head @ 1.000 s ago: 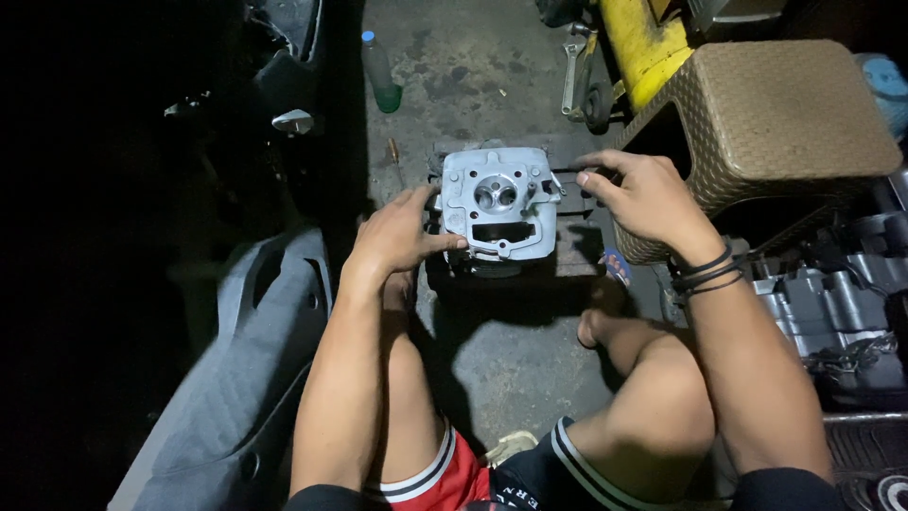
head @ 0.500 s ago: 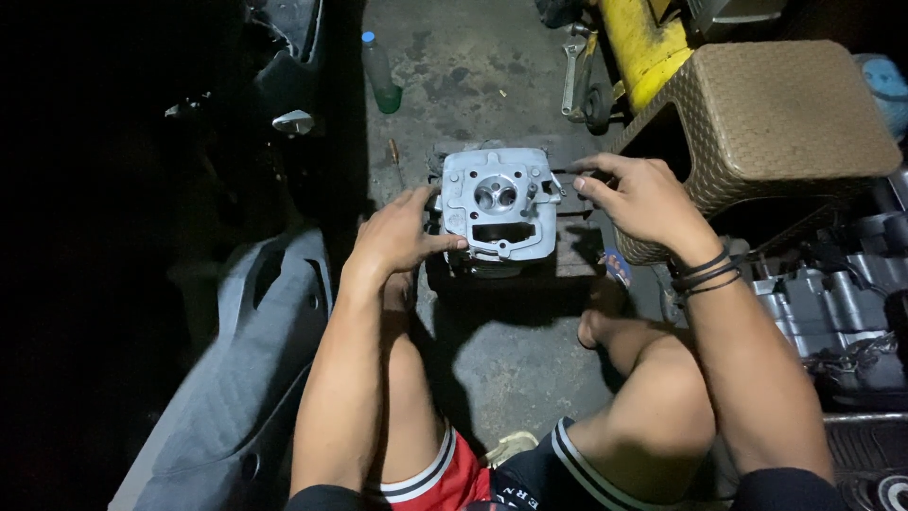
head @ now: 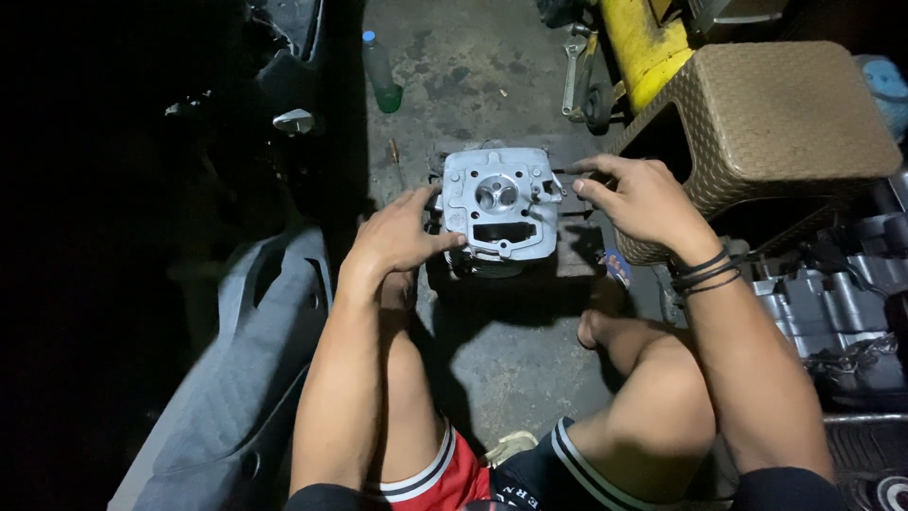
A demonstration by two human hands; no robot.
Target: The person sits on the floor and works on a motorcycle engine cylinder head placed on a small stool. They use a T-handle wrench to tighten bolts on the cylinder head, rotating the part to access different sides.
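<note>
Gripping the near left corner of a silver engine cylinder head [head: 499, 203], the left hand [head: 397, 237] steadies the casting while the right hand [head: 643, 199] pinches a thin dark rod [head: 566, 171] at its right edge. It lies flat on a dark block [head: 577, 251] on the concrete floor [head: 511, 350] between the person's knees, machined face and combustion chamber turned upward, long axis running away from the person. Beyond it stands a green plastic bottle [head: 382, 71], its contents unclear.
</note>
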